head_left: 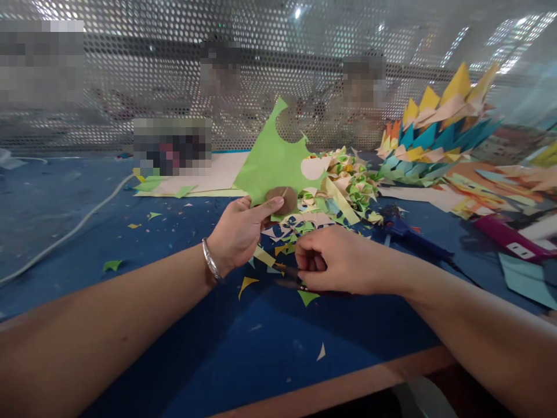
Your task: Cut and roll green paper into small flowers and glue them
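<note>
My left hand point(241, 232), with a silver bangle at the wrist, pinches a sheet of green paper point(272, 157) and a brown round disc point(288, 200) lying against it. The sheet stands tilted up, with rounded bites cut from its upper right edge. To the right, my right hand point(333, 258) is closed low over the table. Dark, blurred scissors point(289, 280) show at its fingertips, blades toward the left; the palm hides most of the handles. Paper offcuts point(248, 285) lie around and under both hands.
A heap of small green and cream paper pieces point(354, 180) sits behind my hands. Beyond it stands a layered pointed-paper construction point(435, 133). A blue glue gun point(413, 237) and a purple tool point(513, 237) lie right. A white cord point(82, 223) crosses the left; people sit behind perforated mesh.
</note>
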### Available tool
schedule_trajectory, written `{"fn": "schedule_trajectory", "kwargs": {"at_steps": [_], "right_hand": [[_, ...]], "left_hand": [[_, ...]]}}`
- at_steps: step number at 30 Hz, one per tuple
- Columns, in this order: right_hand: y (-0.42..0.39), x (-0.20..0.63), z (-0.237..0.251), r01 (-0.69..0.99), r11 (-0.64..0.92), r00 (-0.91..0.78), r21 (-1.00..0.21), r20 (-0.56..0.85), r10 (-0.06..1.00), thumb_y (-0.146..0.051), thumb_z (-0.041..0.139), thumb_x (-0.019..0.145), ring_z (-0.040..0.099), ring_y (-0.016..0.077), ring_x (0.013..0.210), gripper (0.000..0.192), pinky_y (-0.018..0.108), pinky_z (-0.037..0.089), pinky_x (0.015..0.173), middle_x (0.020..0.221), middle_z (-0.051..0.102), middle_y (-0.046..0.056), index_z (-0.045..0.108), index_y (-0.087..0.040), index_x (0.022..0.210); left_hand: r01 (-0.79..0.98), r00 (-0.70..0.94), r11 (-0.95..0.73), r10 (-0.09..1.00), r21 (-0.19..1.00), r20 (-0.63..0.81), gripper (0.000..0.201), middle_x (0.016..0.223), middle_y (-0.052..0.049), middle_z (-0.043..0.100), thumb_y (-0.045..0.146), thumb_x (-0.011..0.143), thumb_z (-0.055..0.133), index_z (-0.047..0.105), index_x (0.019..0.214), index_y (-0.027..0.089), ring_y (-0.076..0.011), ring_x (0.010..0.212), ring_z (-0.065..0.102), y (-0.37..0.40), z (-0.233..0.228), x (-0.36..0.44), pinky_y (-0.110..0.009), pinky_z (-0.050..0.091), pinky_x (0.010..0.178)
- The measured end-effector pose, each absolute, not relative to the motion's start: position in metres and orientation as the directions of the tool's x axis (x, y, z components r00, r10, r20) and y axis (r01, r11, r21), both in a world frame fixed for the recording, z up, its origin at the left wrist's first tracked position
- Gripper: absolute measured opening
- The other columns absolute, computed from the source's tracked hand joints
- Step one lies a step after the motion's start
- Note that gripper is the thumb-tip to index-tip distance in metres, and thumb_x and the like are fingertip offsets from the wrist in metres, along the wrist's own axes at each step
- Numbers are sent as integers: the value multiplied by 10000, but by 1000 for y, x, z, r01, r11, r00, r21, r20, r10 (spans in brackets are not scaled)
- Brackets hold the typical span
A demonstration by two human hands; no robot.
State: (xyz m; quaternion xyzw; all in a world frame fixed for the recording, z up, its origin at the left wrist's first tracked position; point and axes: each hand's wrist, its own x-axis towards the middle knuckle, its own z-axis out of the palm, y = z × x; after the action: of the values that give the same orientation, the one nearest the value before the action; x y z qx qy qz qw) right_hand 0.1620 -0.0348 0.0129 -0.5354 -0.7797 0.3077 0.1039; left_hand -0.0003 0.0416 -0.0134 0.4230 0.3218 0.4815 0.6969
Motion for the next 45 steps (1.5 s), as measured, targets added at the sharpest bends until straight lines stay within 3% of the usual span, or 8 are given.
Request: {"fn": "schedule_trajectory", "kwargs": {"at_steps": [6,10,16,20,28,31,36,45], "right_hand": [[-29,171,16,647,214,-440,-732,-129,888,-165,642,741,515,88,532,66,225,395,511,609,598,-35,586,-181,710],[-23,179,19,422,202,-434,-884,-1,901,-232,644,790,569,105,576,98,248,437,558,660,641,-7,581,-182,735],[-13,185,17,-13,130,-107,-991,130,986,-220,627,764,635,146,607,68,307,536,626,692,655,16,574,-203,726],[-5,190,18,-146,90,38,-985,85,996,-230,525,791,553,127,481,23,256,445,453,615,578,-11,518,-222,770],[-9,185,13,20,98,-13,-995,98,995,-550,492,967,218,53,363,344,226,137,362,508,379,-83,505,-225,853],[-11,182,10,190,208,-62,-960,199,978,-684,572,883,252,63,420,465,239,164,401,552,349,-87,530,-222,912],[-10,185,2,554,338,-164,-761,298,940,-542,831,723,347,97,519,593,258,287,511,586,353,-102,537,-219,1125],[-9,184,-2,691,370,-210,-621,317,925,-503,751,807,372,109,538,500,265,287,535,612,393,-82,553,-219,1168]], "left_hand": [[-408,332,185,942,894,-43,133,933,-72,767,114,753,787,688,842,113,-152,829,695,42,-13,0,-268,515,768],[-368,338,249,933,896,-121,90,926,-71,771,90,803,741,680,863,118,-141,774,702,39,-8,-1,-258,538,714],[-333,371,273,918,902,-141,51,920,-66,752,84,814,729,717,861,99,-145,752,690,38,-6,-2,-270,591,637],[-310,388,265,912,913,-133,61,910,-44,745,90,809,745,739,863,118,-124,705,660,36,-8,-3,-247,583,558],[-303,433,262,894,916,-113,60,992,-70,764,90,821,720,750,866,117,-139,804,692,32,-8,-2,-257,598,696],[-287,412,270,901,919,-136,69,981,-82,769,82,819,711,738,872,117,-159,814,707,30,-6,0,-289,602,722],[-272,468,283,874,920,-130,80,882,-67,781,82,843,683,740,877,128,-146,734,710,28,-5,1,-296,593,741],[-286,490,305,861,908,-135,78,867,-83,776,70,844,685,744,821,117,-152,705,716,26,-5,1,-333,592,773]]}}
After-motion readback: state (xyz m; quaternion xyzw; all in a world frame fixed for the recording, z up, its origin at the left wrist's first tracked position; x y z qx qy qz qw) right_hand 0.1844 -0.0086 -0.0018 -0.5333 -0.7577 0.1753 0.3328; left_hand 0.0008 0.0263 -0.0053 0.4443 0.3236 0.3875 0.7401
